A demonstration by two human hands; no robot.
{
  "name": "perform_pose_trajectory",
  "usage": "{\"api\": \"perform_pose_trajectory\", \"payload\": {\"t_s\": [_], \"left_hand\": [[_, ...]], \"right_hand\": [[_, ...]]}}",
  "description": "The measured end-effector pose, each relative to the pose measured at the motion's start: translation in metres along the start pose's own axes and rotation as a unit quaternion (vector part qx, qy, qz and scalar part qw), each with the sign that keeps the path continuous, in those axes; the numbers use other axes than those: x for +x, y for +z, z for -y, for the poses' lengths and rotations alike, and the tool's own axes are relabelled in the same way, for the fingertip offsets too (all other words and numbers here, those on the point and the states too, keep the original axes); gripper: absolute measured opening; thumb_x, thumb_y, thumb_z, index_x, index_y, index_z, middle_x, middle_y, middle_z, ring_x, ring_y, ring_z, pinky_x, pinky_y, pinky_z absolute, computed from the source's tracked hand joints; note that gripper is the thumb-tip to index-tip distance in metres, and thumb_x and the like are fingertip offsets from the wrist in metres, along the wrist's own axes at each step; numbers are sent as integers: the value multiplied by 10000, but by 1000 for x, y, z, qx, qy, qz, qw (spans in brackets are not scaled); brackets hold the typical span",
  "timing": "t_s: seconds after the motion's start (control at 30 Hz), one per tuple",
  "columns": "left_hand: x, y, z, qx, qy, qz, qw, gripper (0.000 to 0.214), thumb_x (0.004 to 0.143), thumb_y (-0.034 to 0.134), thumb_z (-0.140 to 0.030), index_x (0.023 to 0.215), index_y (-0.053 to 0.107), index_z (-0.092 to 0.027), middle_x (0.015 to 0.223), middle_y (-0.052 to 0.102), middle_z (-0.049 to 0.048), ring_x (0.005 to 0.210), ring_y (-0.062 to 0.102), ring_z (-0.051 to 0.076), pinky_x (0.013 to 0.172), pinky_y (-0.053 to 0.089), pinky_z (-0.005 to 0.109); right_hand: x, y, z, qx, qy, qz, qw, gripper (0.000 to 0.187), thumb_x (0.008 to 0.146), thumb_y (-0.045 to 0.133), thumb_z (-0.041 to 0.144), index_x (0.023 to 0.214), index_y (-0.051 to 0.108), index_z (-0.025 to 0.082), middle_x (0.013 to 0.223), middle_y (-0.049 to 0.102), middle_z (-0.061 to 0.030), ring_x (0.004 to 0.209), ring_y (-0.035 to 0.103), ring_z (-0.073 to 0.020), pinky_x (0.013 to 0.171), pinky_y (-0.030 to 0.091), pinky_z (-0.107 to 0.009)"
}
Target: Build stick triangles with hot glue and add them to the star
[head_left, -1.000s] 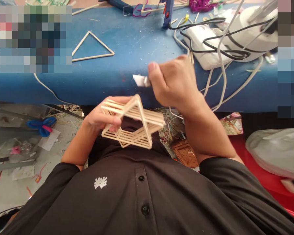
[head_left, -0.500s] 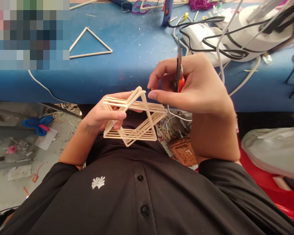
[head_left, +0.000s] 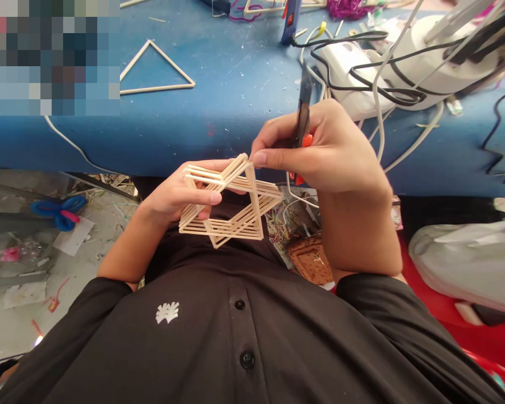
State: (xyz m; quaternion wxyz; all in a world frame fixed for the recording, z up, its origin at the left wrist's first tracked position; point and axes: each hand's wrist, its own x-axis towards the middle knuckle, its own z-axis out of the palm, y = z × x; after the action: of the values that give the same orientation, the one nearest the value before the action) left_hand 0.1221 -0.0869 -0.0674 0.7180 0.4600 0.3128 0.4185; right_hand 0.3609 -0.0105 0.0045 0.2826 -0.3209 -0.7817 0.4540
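My left hand is closed around the left side of a star-shaped frame built from stacked layers of thin wooden sticks, held in front of my body. The thumb presses on top and other fingers reach inside and behind it. My right hand is closed, its thumb and forefinger pinched at the star's upper corner. A long dark tool with orange parts is tucked in that same hand, pointing up; its exact kind is unclear. Whether the pinch holds a small bit there cannot be made out.
A flat stick triangle lies on the blue table. Beyond it stands a blue glue gun. A white power strip and tangled cables are at right. Stick scraps litter the floor around a brown tray.
My right hand has moved left and down, bringing its fingertips to the star's upper corner. The dark tool has come along with it. The star frame has tilted slightly in my left hand.
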Motion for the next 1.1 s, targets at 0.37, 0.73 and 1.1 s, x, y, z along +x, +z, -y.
{"api": "perform_pose_trajectory", "payload": {"t_s": [0.37, 0.73, 1.1], "left_hand": [[2, -7, 1, 47, 5, 7, 999, 767, 718, 986, -375, 1442, 772, -234, 930, 849, 85, 404, 514, 94, 380, 450, 239], [-11, 16, -11, 166, 99, -106, 975, 702, 760, 1005, -339, 1408, 777, -198, 1101, 858, 93, 721, 780, 234, 574, 663, 326], [-28, 58, -5, 375, 246, -208, 869, 603, 911, 854, -257, 1496, 711, -231, 1551, 715, 76, 1445, 682, 331, 1363, 469, 512]], "right_hand": [[-6, 11, 2, 95, 78, 62, 991, 224, 918, 752, 327, 759, 653, 204, 533, 402, 67, 494, 297, -78, 472, 227, -274], [-14, 15, 4, 33, 31, -47, 998, 270, 933, 765, 421, 797, 639, 224, 636, 452, 32, 632, 418, -126, 575, 360, -294], [-41, 41, 6, 16, -47, -217, 975, 182, 1005, 708, 365, 881, 663, 238, 780, 582, -3, 701, 515, -152, 676, 438, -343]]}}
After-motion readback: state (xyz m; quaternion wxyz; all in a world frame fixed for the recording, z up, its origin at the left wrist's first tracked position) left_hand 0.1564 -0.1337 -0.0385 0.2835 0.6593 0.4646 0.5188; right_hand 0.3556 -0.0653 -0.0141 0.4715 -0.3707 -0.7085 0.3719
